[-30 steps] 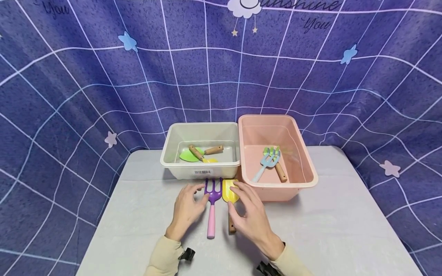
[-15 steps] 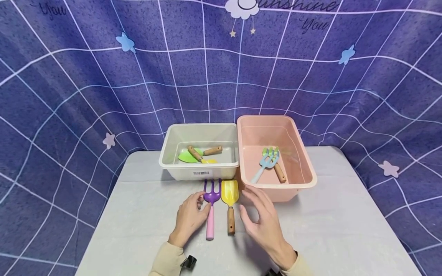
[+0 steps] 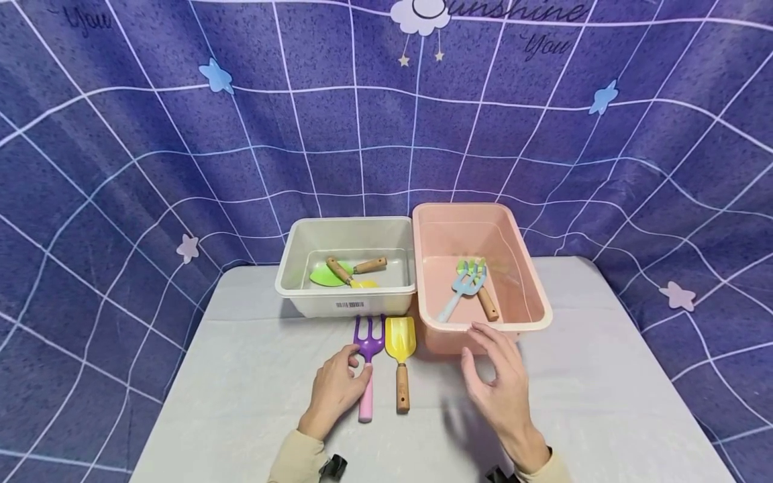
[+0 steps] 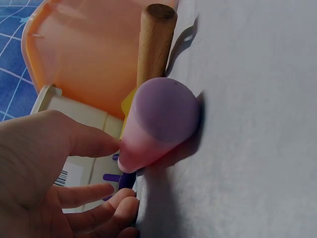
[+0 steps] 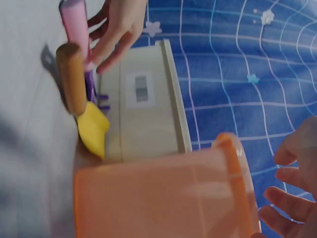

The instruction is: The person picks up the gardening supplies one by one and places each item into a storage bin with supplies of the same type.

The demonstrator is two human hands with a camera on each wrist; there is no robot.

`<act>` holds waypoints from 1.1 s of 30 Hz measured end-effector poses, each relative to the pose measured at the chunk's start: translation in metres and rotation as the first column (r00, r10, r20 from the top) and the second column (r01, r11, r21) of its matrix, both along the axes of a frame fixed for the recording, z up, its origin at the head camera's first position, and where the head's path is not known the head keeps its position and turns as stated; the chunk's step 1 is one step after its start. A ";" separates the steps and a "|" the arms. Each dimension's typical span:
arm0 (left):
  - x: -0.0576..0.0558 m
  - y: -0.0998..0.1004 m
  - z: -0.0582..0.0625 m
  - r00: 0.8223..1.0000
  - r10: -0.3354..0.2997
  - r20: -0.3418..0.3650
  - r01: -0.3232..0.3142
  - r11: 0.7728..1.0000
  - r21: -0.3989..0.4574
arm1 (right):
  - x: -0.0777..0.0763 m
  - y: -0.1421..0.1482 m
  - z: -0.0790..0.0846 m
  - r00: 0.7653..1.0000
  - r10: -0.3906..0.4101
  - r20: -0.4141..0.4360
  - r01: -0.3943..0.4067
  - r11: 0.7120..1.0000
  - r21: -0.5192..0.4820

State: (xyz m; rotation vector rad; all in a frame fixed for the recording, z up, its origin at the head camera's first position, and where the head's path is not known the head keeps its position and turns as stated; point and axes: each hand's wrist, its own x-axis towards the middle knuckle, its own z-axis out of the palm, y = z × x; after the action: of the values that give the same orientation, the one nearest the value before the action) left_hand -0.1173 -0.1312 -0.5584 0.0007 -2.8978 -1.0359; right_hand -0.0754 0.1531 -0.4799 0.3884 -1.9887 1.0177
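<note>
Grey cloth is spread; a purple-tined hand fork is laid pointing toward the table's far edge, apparently touched from its left by the loose-fingered left hand (the nearer); the right hand is held relaxed.

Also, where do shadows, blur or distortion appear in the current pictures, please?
Head view: soft shadow on the table beside the right hand, and bent lines on the grid curtain; left wrist view: darker shadow beside the pink fork handle; right wrist view: the pink plastic bin looks slightly blurred.
</note>
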 end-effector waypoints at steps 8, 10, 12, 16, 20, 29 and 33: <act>-0.001 0.001 -0.002 1.000 -0.003 0.020 0.003 1.000 -0.010 | -0.007 0.022 -0.005 0.992 -0.115 -0.055 0.112 0.993 -0.044; -0.001 0.002 -0.002 1.000 -0.004 0.028 0.004 1.000 -0.014 | -0.009 0.028 -0.005 0.986 -0.146 -0.075 0.142 0.988 -0.053; -0.001 0.003 -0.001 0.999 -0.001 0.033 0.001 1.000 -0.016 | -0.012 0.034 -0.006 0.980 -0.178 -0.086 0.174 0.983 -0.057; 0.000 0.005 -0.002 1.000 0.015 0.025 -0.015 1.000 -0.019 | -0.017 0.046 -0.009 0.967 -0.241 -0.079 0.235 0.969 -0.077; 0.001 0.007 -0.003 0.999 0.030 0.034 -0.029 0.999 -0.030 | -0.022 0.056 -0.013 0.950 -0.309 -0.049 0.304 0.948 -0.099; 0.004 0.012 -0.003 0.999 0.031 0.009 -0.030 0.996 -0.081 | -0.025 0.068 -0.019 0.936 -0.351 0.024 0.351 0.926 -0.136; 0.006 0.012 -0.004 0.999 0.045 -0.007 -0.046 0.996 -0.076 | -0.026 0.068 -0.021 0.939 -0.343 0.016 0.341 0.927 -0.156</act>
State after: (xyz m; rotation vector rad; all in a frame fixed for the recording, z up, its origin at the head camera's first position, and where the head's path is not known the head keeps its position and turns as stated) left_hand -0.1116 -0.1188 -0.5621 0.0599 -2.9161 -0.9173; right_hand -0.1016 0.2206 -0.5007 -0.0408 -1.8663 0.9341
